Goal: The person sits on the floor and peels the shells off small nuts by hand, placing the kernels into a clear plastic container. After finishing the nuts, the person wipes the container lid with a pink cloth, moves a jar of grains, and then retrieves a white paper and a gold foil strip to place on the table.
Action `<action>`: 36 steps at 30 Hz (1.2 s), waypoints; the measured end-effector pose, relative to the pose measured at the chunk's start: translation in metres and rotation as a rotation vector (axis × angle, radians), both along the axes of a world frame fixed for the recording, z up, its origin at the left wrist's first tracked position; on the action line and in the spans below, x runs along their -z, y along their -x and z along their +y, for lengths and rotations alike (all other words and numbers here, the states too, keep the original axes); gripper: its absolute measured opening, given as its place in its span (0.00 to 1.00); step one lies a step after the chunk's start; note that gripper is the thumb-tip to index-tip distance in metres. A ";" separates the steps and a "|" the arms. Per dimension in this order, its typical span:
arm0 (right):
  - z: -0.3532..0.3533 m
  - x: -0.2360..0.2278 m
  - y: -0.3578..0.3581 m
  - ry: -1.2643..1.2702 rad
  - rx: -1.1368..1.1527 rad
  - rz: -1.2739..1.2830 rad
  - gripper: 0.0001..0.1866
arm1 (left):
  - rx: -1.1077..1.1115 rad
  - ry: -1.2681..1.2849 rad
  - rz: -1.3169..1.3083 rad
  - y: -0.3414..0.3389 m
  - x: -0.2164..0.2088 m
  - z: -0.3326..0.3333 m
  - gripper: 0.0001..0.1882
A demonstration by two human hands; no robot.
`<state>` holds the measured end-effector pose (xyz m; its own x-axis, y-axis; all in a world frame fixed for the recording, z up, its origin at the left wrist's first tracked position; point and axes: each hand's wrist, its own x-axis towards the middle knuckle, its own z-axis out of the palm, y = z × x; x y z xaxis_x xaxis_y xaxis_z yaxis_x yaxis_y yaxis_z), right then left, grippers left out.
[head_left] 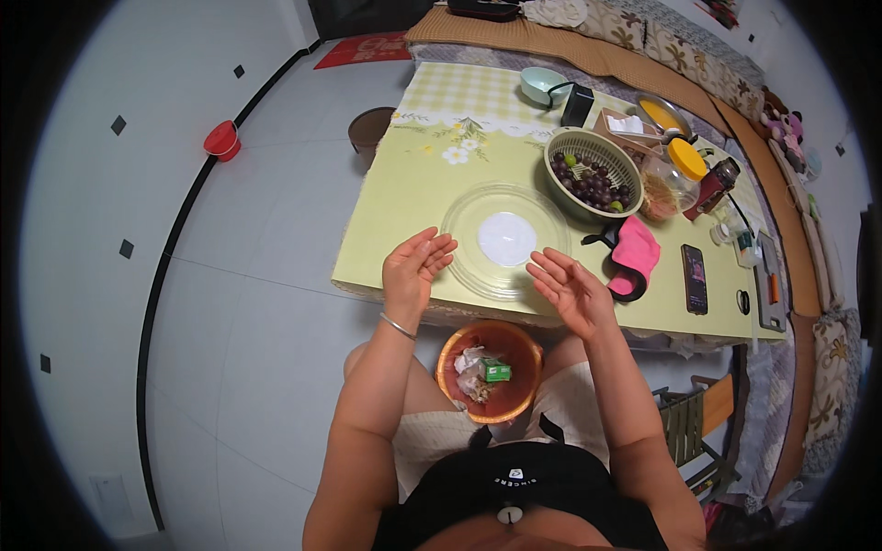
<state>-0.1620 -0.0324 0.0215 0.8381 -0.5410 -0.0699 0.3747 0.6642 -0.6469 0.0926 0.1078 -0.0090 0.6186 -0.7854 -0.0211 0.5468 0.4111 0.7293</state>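
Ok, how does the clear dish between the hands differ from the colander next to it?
The clear dish is see-through, while the colander is a greyish green with slotted walls. The dish looks shallow; the colander has deep sides. The dish shows a white disc at its centre, whereas the colander holds mostly dark grapes. Both are round and stand on the table.

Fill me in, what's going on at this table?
A person has the bare left hand and right hand open and empty, on either side of a clear round dish with a white disc at its centre, on a pale green cloth-covered table. I cannot tell whether either hand touches the dish. Beyond, to the right, a pale green plastic basket holds mostly dark purple grapes. A round orange bin with rubbish inside stands between the person's legs.
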 end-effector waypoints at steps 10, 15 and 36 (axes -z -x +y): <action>0.002 0.003 -0.008 -0.161 -0.088 -0.108 0.28 | -0.038 -0.061 -0.081 -0.001 0.008 -0.001 0.05; 0.005 0.006 -0.008 -0.134 -0.093 -0.074 0.27 | -0.051 -0.081 -0.070 -0.002 0.009 -0.001 0.04; -0.091 0.021 0.067 1.781 0.857 1.331 0.26 | -0.120 -0.236 -0.107 -0.002 0.009 -0.006 0.07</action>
